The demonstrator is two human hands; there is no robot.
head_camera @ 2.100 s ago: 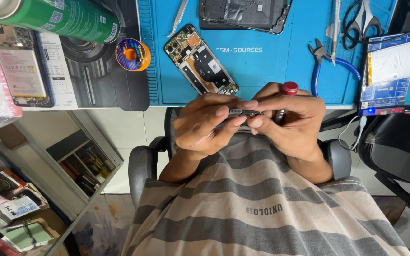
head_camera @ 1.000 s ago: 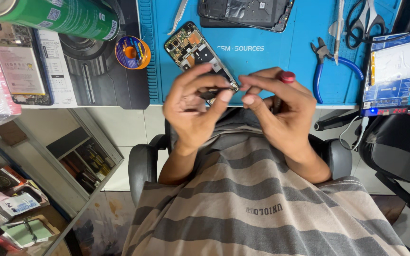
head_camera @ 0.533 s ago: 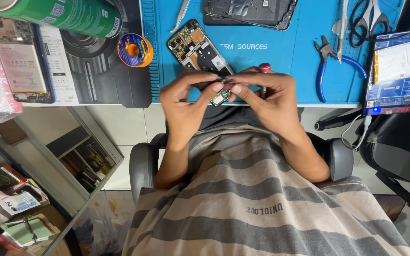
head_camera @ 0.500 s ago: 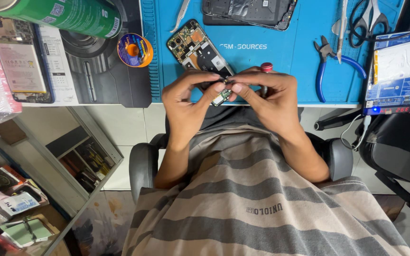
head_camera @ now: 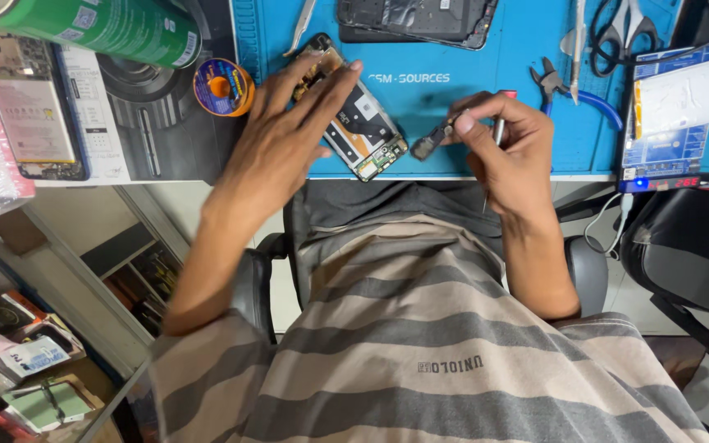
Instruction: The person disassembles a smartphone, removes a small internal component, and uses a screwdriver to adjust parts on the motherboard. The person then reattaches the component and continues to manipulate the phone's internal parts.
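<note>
- Phone [head_camera: 354,123], back cover off, lies flat on the blue mat [head_camera: 453,123] under the left hand's fingertips, near the counter [head_camera: 166,168] edge.
- Left hand [head_camera: 289,123] open, fingers spread, resting flat on the phone's upper end; pressing, not gripping.
- Right hand [head_camera: 506,143] closed in a pinch on a small dark part [head_camera: 430,143], held just right of the phone's lower corner and just above the mat; cannot tell if it touches the phone.
- Same hand also tucks a thin tool [head_camera: 500,131] with a red end against the palm.
- Phone handling, judged: light, stiff, but exposed board and flex make it fragile; hold by the long side edges of the frame, keep fingers off the open circuitry.
- Dark part, judged: tiny, very light, thin, easy to drop or bend; fingertip pinch at its edges, gentle pressure only.
- Mat likely grippy, so the phone should not slide much under a flat palm.
- Beyond the left hand: solder spool [head_camera: 223,86], green can [head_camera: 108,29].
- Beyond the right hand: blue pliers [head_camera: 572,90], second opened phone [head_camera: 416,20] at the mat's far edge.
</note>
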